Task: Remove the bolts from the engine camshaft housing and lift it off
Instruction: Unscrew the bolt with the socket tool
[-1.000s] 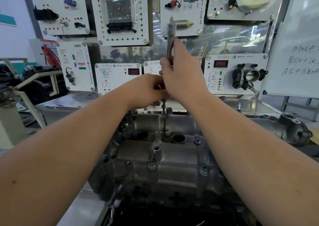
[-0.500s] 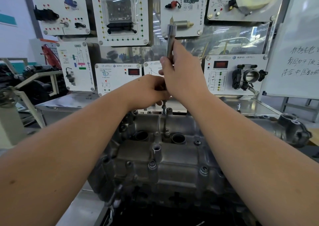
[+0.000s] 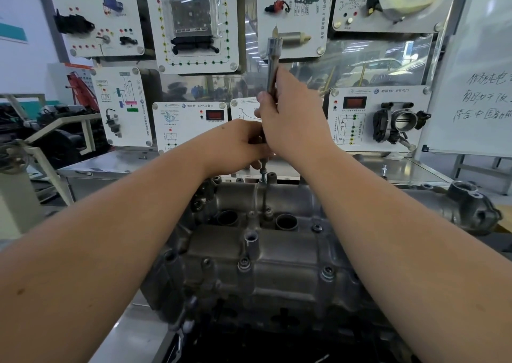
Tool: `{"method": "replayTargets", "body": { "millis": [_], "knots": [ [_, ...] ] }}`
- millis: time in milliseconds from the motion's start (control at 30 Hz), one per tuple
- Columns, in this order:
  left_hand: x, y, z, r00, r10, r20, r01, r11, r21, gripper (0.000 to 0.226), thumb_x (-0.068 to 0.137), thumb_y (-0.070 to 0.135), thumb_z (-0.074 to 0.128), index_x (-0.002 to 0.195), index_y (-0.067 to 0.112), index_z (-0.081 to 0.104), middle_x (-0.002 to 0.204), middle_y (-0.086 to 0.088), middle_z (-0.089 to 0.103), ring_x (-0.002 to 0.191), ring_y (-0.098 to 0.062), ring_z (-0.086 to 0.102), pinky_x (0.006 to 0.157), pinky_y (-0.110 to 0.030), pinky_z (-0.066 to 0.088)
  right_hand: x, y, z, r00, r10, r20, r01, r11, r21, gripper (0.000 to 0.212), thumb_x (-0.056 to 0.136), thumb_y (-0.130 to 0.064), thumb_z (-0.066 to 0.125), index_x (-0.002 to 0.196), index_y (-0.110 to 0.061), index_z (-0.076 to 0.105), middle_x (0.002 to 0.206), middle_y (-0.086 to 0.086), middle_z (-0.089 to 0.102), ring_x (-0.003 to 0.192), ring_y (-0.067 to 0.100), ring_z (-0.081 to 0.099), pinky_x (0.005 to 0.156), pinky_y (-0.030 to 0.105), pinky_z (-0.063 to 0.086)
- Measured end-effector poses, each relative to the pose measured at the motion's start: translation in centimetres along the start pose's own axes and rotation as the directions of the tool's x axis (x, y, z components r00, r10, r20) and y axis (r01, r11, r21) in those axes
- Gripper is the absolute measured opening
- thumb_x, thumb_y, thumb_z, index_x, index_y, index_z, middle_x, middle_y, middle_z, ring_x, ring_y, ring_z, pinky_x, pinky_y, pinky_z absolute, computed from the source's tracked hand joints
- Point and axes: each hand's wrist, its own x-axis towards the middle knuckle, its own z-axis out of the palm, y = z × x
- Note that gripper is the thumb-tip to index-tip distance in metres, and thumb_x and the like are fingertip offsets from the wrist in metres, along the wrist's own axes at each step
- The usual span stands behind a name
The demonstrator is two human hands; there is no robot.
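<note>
The grey cast camshaft housing (image 3: 277, 254) lies in front of me, with bolts along its near edge (image 3: 327, 272) and round plug wells in the middle. My right hand (image 3: 291, 118) grips a long metal socket extension (image 3: 273, 60) that stands upright over the housing's far edge. My left hand (image 3: 235, 146) holds the lower part of the tool. Below the hands the tool's tip sits on a bolt (image 3: 263, 175) that sticks up from the far rim.
Behind the engine stands a wall of white training panels with a throttle body (image 3: 399, 121) and a control unit (image 3: 194, 16). A whiteboard (image 3: 482, 85) stands at the right. A steel bench (image 3: 110, 166) runs behind, and a pipe flange (image 3: 471, 204) juts out at the housing's right end.
Almost nothing differs. Both hands stay on the upright tool at the far bolt, with only a slight shift of the right hand's fingers on the shaft.
</note>
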Motion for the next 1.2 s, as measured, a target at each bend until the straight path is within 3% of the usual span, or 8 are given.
{"method": "replayTargets", "body": {
  "millis": [133, 267, 400, 533, 733, 833, 1000, 1200],
  "knots": [
    [-0.21, 0.19, -0.11, 1.0, 0.015, 0.0, -0.015, 1.0, 0.007, 0.01, 0.095, 0.034, 0.058, 0.088, 0.039, 0.063, 0.076, 0.031, 0.07, 0.07, 0.01, 0.067, 0.055, -0.005, 0.044, -0.26, 0.05, 0.06, 1.0, -0.002, 0.001, 0.002, 1.0, 0.012, 0.048, 0.103, -0.021, 0.046, 0.149, -0.014, 0.035, 0.072, -0.002, 0.057, 0.066, 0.014, 0.06, 0.057, 0.03, 0.047],
    [-0.06, -0.02, -0.06, 0.999, 0.024, -0.023, -0.023, 0.999, 0.043, 0.022, 0.087, 0.049, 0.06, 0.099, 0.031, 0.067, 0.082, 0.013, 0.075, 0.073, -0.002, 0.071, 0.07, -0.022, 0.054, -0.28, 0.12, -0.05, 0.999, -0.032, -0.032, 0.032, 0.999, 0.016, 0.034, 0.101, -0.028, 0.056, 0.133, -0.019, 0.054, 0.092, -0.003, 0.069, 0.082, 0.016, 0.064, 0.07, 0.03, 0.05],
    [0.1, -0.21, 0.06, 1.0, 0.011, -0.012, -0.012, 1.0, -0.024, 0.012, 0.097, 0.03, 0.06, 0.104, 0.026, 0.069, 0.085, 0.017, 0.074, 0.075, 0.004, 0.07, 0.055, -0.006, 0.046, -0.02, 0.14, 0.0, 1.0, 0.015, -0.005, -0.015, 0.999, 0.03, 0.033, 0.104, -0.021, 0.047, 0.136, -0.013, 0.047, 0.09, 0.005, 0.07, 0.086, 0.022, 0.071, 0.077, 0.043, 0.059],
    [0.0, -0.18, -0.19, 1.0, 0.01, -0.01, -0.01, 0.999, -0.042, 0.009, 0.096, 0.025, 0.06, 0.097, 0.031, 0.067, 0.086, 0.026, 0.072, 0.075, 0.005, 0.071, 0.053, -0.006, 0.046, -0.18, 0.19, 0.06, 1.0, 0.011, 0.002, -0.011, 0.999, 0.038, 0.054, 0.104, -0.019, 0.045, 0.154, -0.018, 0.026, 0.076, 0.003, 0.063, 0.069, 0.017, 0.066, 0.062, 0.035, 0.055],
    [0.03, -0.04, -0.03, 0.999, -0.002, -0.038, 0.0, 0.999, -0.037, 0.016, 0.092, 0.038, 0.066, 0.102, 0.026, 0.069, 0.086, 0.009, 0.076, 0.073, -0.001, 0.073, 0.061, -0.018, 0.054, -0.09, 0.22, -0.05, 0.999, -0.025, -0.043, 0.026, 1.0, 0.01, 0.031, 0.102, -0.026, 0.054, 0.131, -0.018, 0.054, 0.092, -0.001, 0.07, 0.08, 0.015, 0.066, 0.075, 0.034, 0.056],
    [-0.06, 0.14, 0.05, 1.0, -0.007, -0.005, 0.007, 0.997, -0.077, 0.008, 0.098, 0.031, 0.06, 0.101, 0.032, 0.067, 0.089, 0.011, 0.076, 0.074, 0.0, 0.073, 0.056, -0.012, 0.05, 0.16, 0.21, 0.06, 1.0, 0.015, 0.002, -0.015, 1.0, 0.023, 0.038, 0.104, -0.021, 0.047, 0.141, -0.011, 0.045, 0.092, 0.005, 0.071, 0.088, 0.021, 0.071, 0.079, 0.042, 0.059],
    [-0.02, 0.03, -0.06, 1.0, -0.016, 0.0, 0.016, 0.999, -0.047, 0.008, 0.096, 0.03, 0.06, 0.099, 0.035, 0.065, 0.091, 0.021, 0.073, 0.073, 0.0, 0.073, 0.067, -0.029, 0.056, -0.18, 0.21, 0.14, 1.0, 0.008, -0.006, -0.008, 0.999, 0.032, 0.059, 0.104, -0.02, 0.045, 0.158, -0.018, 0.021, 0.079, 0.003, 0.066, 0.072, 0.018, 0.067, 0.066, 0.037, 0.057],
    [0.18, 0.01, 0.07, 1.0, -0.012, -0.022, 0.012, 1.0, 0.012, 0.017, 0.095, 0.038, 0.063, 0.105, 0.025, 0.067, 0.09, 0.009, 0.076, 0.071, 0.0, 0.073, 0.071, -0.027, 0.057, 0.09, 0.5, -0.05, 0.999, -0.001, -0.053, 0.004, 0.999, 0.046, 0.018, 0.099, -0.025, 0.058, 0.114, -0.017, 0.055, 0.083, -0.003, 0.067, 0.08, 0.014, 0.066, 0.065, 0.021, 0.051]
  ]
}}
